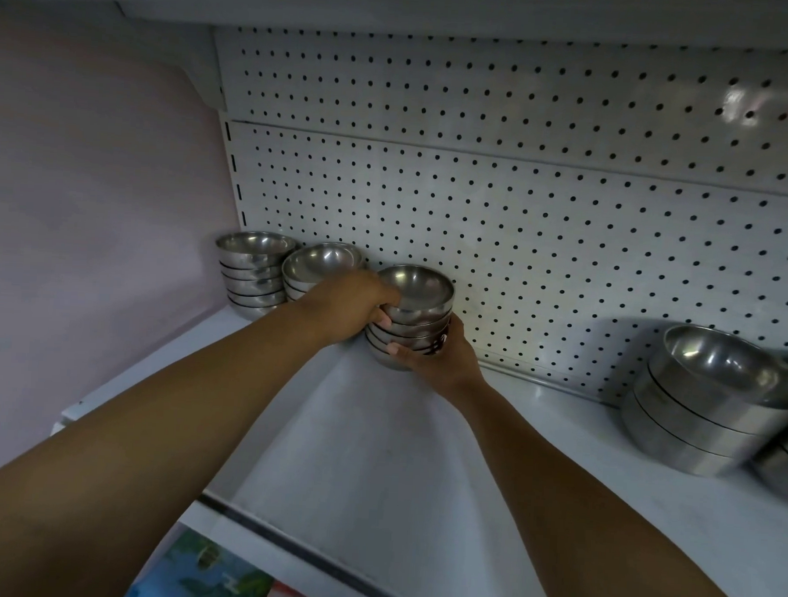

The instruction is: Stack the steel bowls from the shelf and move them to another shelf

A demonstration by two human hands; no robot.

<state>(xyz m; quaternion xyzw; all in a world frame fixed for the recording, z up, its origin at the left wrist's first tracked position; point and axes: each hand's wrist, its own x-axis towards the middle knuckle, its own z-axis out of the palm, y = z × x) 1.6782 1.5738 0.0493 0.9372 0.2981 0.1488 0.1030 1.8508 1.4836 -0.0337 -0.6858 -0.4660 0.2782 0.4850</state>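
Observation:
A stack of several small steel bowls (414, 299) stands on the white shelf (376, 434) near the pegboard back. My left hand (343, 309) grips the stack from its left side, fingers curled around the rims. On the stack's right and underside, my right hand (439, 355) holds it with the thumb across the front. Two more stacks of small steel bowls, one (253, 270) in the far left corner and another (318, 262) beside it, stand just left of my left hand, which partly hides the nearer one.
A stack of larger steel bowls (711, 401) stands at the right of the shelf, with another steel vessel (785, 460) cut off at the frame edge. The pegboard back panel (525, 204) rises behind. A colourful package (213, 576) lies on the level below.

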